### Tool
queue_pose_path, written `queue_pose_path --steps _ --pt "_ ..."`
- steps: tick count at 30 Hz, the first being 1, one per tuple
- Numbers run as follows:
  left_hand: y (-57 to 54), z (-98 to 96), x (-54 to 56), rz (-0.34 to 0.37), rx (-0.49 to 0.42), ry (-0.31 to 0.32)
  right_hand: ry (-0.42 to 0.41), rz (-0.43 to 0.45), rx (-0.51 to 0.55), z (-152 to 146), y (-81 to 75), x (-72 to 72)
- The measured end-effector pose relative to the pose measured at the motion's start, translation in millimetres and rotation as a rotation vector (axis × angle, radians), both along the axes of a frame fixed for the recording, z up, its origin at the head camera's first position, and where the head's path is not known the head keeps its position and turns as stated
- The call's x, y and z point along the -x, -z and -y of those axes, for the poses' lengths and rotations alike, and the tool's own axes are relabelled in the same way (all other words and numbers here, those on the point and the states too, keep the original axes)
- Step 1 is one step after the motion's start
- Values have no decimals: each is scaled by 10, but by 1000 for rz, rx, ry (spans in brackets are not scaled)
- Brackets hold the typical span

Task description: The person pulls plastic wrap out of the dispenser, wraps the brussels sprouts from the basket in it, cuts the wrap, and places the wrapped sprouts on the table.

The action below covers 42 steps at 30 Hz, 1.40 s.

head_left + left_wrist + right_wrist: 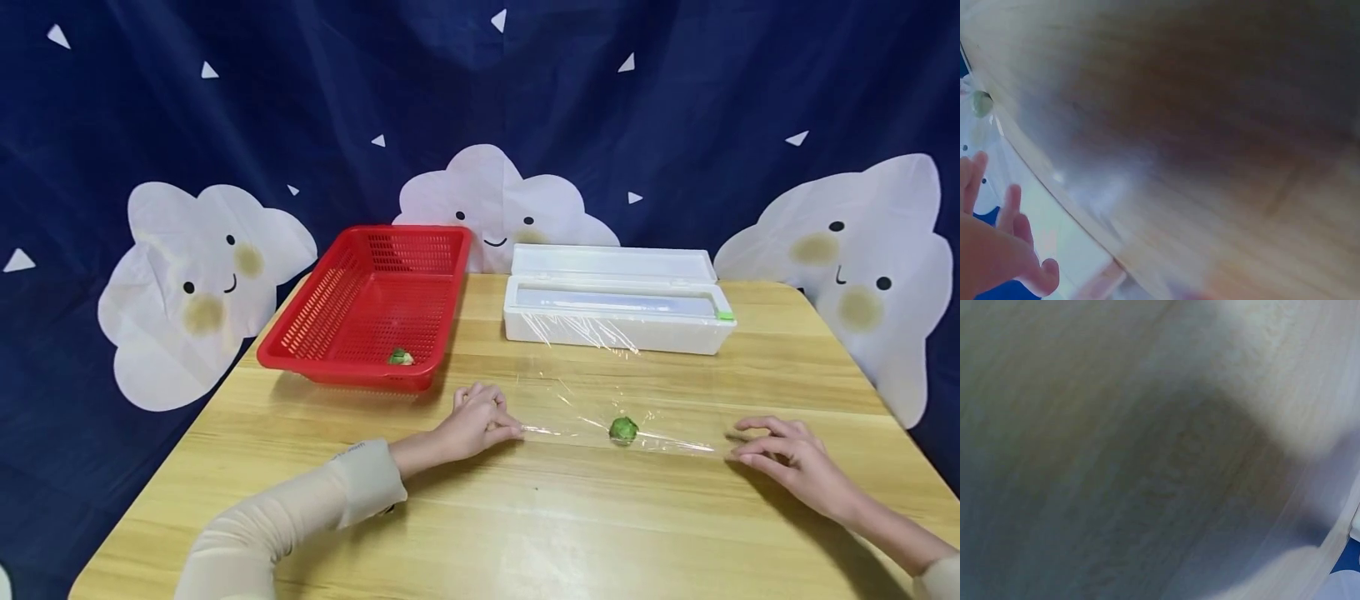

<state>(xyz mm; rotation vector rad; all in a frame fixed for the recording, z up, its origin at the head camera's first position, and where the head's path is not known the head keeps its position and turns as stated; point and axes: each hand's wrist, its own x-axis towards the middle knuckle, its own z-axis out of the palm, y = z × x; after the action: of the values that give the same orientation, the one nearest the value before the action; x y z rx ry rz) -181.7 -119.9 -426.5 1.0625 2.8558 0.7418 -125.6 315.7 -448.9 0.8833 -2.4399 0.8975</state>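
A sheet of clear cling film stretches from the white dispenser box toward me over the table. My left hand pinches its near left corner between thumb and fingers. At the near right corner my right hand pinches the film, fingers bent. A small round green vegetable, like a Brussels sprout, overlaps the film's near edge between the hands. The left wrist view shows the left hand at lower left and the sprout beyond. Only blurred tabletop fills most of the right wrist view.
A red plastic basket stands at the back left with another leafy green piece inside. The box's lid is raised, and a green cutter sits at its right end. Behind the wooden table hangs a blue cloud-print curtain.
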Motion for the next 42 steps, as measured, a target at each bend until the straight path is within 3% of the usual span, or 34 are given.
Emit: queue_pose_path --steps 5,9,15,18,24,32,42 --pt "1 14 84 138 -127 32 3 122 63 -20 -36 15" --pt "11 10 147 217 -182 9 39 240 100 -10 -38 9" --pt "31 -34 207 248 -179 -54 -7 331 190 10 -19 29" --pt "34 -68 213 262 -166 -121 -18 375 204 6 -17 40" --pt "56 -131 220 251 -141 -239 43 519 168 -16 -33 92" --pt "64 -192 271 184 -21 -299 206 748 66 35 -148 173" --pt "4 -262 336 121 109 -354 211 904 61 74 -202 296"
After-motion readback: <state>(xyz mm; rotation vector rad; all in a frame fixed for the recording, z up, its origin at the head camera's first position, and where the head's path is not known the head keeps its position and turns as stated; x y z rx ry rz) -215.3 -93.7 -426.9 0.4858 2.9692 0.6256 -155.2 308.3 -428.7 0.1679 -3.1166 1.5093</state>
